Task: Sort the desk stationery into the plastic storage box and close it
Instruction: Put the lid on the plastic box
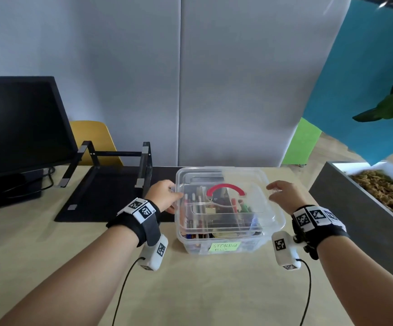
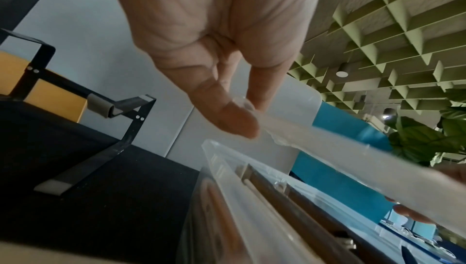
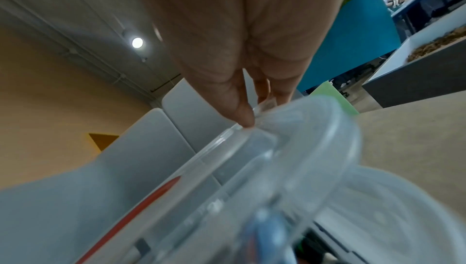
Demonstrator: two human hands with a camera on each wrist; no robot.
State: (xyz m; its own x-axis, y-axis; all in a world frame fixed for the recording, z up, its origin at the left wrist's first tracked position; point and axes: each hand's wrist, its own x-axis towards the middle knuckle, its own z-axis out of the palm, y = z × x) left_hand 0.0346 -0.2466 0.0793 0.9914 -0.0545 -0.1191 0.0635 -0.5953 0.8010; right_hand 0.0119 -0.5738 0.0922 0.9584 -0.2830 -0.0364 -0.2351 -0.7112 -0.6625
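A clear plastic storage box (image 1: pixel 256 245) with a green "STORAGE BOX" note stands on the desk, filled with pens and markers (image 1: pixel 192 208). Above it hangs the clear lid (image 1: pixel 270 222) with a red handle (image 1: pixel 225 188), its far side raised higher than its near side. My left hand (image 1: pixel 165 196) pinches the lid's left edge (image 2: pixel 353 148) between thumb and fingers. On the other side my right hand (image 1: pixel 282 192) pinches the lid's right rim (image 3: pixel 327 128) the same way. In the left wrist view the box's wall (image 2: pixel 227 168) lies just under the lid.
A black laptop stand (image 1: pixel 110 165) on a black mat (image 1: pixel 101 198) sits left of the box, with a dark monitor (image 1: pixel 19 125) further left. A grey planter (image 1: pixel 364 208) with moss stands at the right. Grey partition panels (image 1: pixel 214 78) rise behind the desk.
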